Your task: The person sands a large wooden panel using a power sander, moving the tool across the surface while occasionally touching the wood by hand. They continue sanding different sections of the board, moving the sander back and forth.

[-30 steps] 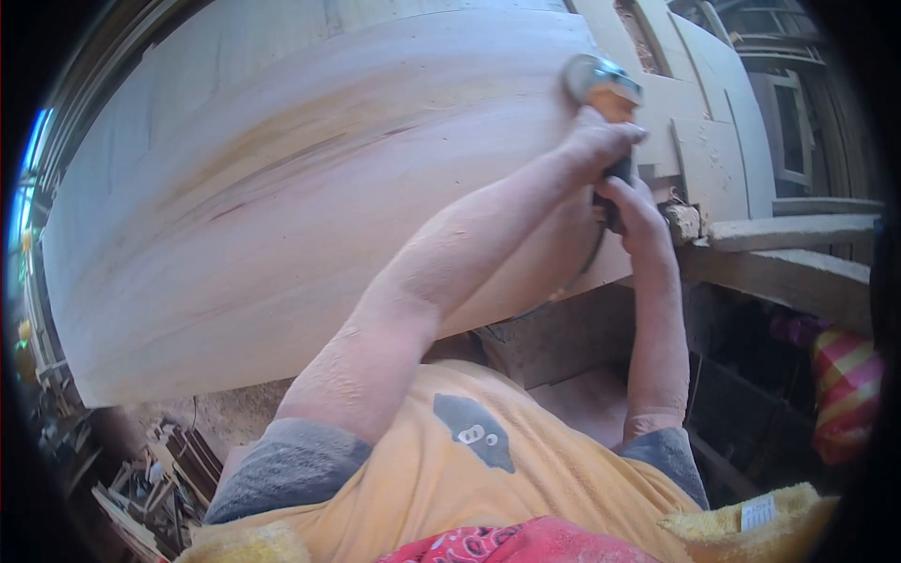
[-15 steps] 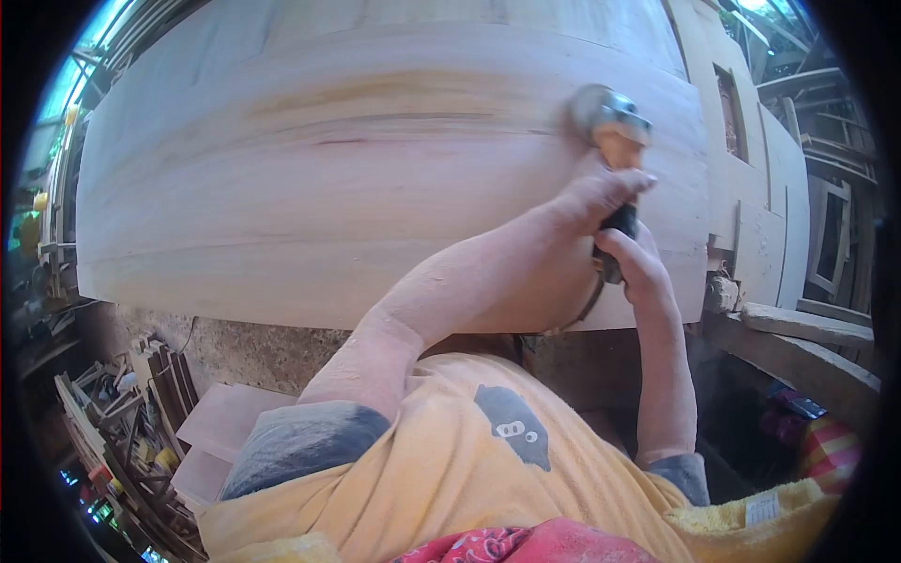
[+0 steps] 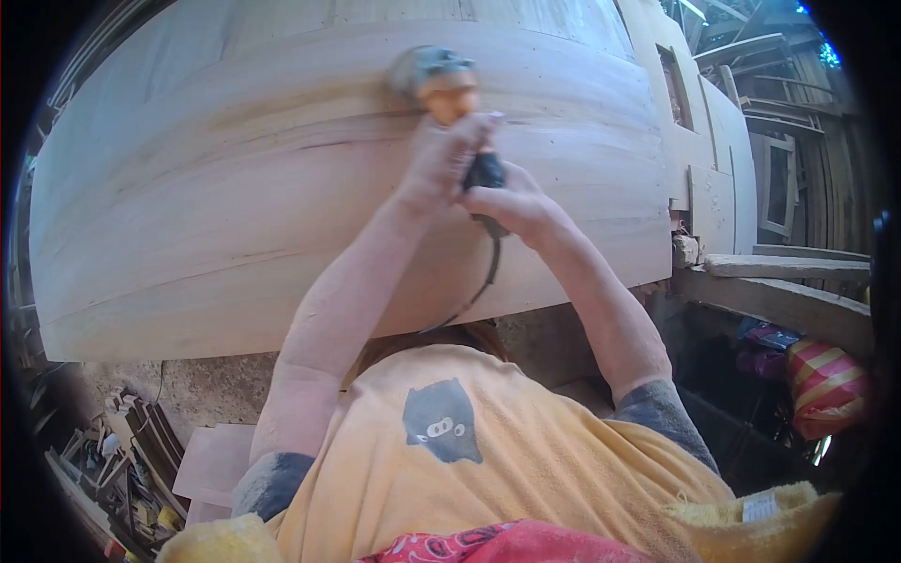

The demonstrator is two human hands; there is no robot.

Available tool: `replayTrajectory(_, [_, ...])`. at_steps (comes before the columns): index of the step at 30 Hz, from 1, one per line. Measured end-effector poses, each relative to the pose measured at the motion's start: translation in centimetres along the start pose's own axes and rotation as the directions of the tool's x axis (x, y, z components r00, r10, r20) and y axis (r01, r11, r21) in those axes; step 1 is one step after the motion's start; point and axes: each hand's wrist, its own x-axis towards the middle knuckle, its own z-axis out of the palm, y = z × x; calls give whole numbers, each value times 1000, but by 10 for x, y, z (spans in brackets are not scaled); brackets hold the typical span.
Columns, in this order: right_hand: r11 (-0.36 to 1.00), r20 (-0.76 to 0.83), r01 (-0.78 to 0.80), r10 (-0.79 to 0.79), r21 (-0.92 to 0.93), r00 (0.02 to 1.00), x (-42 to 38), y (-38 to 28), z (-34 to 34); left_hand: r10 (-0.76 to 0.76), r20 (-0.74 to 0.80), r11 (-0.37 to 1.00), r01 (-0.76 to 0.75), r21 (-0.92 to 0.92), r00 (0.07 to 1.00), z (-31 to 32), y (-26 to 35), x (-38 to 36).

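Observation:
An angle grinder [image 3: 449,94] with an orange body and a metal head rests its blurred disc against a wide pale wooden panel [image 3: 235,206]. My left hand [image 3: 439,167] is wrapped round the orange body just behind the head. Further back, my right hand [image 3: 514,201] grips the black rear end of the tool. A dark power cord [image 3: 490,267] runs from that end down toward my body, over the panel's near edge. Darker brownish streaks show in the wood beside the disc.
Wooden beams [image 3: 784,272] jut in at the right, beside a striped red-and-yellow bundle [image 3: 826,385]. Several offcuts [image 3: 141,441] are piled at lower left, next to pale flat boards [image 3: 214,460]. More panels [image 3: 713,197] stand beyond the right edge.
Both hands have swept the grinder left across the panel and slightly farther from me. My view has also shifted; the grip on the tool stays the same.

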Motion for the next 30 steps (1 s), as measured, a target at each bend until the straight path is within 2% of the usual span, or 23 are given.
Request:
replayTrajectory(1, [1000,-87,-8,8,7,996,-14,9,-17,-6,75,1000,8,-23,997,19,-18,4])
replayTrajectory(2, [1000,-172,-16,19,17,985,-27,18,-35,-50,133,998,46,35,990,38,-38,11])
replayTrajectory(4, [996,-276,-76,85,44,957,-47,43,-80,-65,160,995,52,83,985,86,-73,23])
replayTrajectory(5, [994,-307,-81,102,79,946,-55,45,-96,-131,176,981,102,162,976,105,-86,29])
replayTrajectory(7, [989,-349,-75,116,129,930,-64,52,-128,-169,130,969,141,201,977,136,-116,48])
replayTrajectory(10, [988,-288,-117,141,101,947,-58,57,-149,-142,149,973,111,201,979,141,-119,53])
replayTrajectory(12, [995,-224,-66,81,70,971,-48,54,-133,-94,165,976,59,208,982,121,-106,50])
replayTrajectory(15, [1000,-94,-26,27,14,995,-39,40,-108,-15,149,999,7,52,989,92,-79,26])
replayTrajectory(17, [999,-49,-45,44,-20,998,-39,32,-97,-10,51,997,7,74,999,93,-75,20])
replayTrajectory(18, [1000,-70,-22,23,14,997,-40,39,-101,-2,-1,996,2,87,1000,94,-73,19])
replayTrajectory(20, [996,-111,32,-23,81,994,-41,57,-118,-7,157,998,-4,65,988,106,-87,27])
replayTrajectory(22, [995,-222,-37,56,90,973,-59,58,-141,-67,185,989,41,139,980,137,-103,33])
replayTrajectory(25, [991,-280,-55,87,121,956,-70,62,-165,-129,98,973,107,204,987,170,-128,45])
replayTrajectory(26, [989,-304,-71,108,130,946,-72,63,-167,-134,137,975,105,198,981,166,-131,47])
replayTrajectory(28, [993,-253,-72,94,97,963,-67,59,-156,-145,215,976,105,189,966,152,-117,44])
replayTrajectory(30, [996,-183,-50,62,68,981,-55,54,-135,-40,193,988,10,155,980,129,-100,32])
